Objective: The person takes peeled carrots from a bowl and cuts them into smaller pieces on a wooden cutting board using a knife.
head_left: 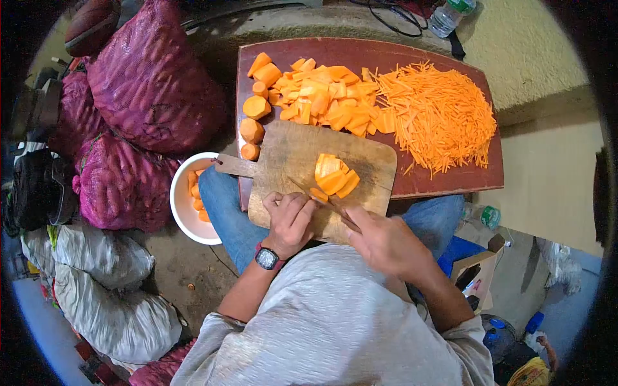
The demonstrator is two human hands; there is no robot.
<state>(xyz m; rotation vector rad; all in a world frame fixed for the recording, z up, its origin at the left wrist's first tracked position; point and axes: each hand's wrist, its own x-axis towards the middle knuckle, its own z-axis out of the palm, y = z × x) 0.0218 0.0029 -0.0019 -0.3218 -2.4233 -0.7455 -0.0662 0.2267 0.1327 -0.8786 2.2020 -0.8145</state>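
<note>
My right hand point(381, 241) is closed round the handle of a knife point(337, 210), whose blade slants up to the left over a wooden cutting board point(283, 151). Beside the blade, my left hand point(290, 219), with a watch at its wrist, has its fingers curled against a small carrot piece point(318, 194); most of that piece is hidden by the fingers and blade. Several flat carrot slices point(335, 175) lie in a small stack on the board, just beyond the knife. The board rests partly on a dark red table and partly over my lap.
On the red table point(425, 186) are thick carrot chunks point(256, 107), a pile of carrot slices point(331, 96) and a heap of carrot shreds point(444, 116). A white basin point(182, 222) with carrots stands at left, near full purple mesh sacks point(151, 83). White sacks point(116, 315) lie lower left.
</note>
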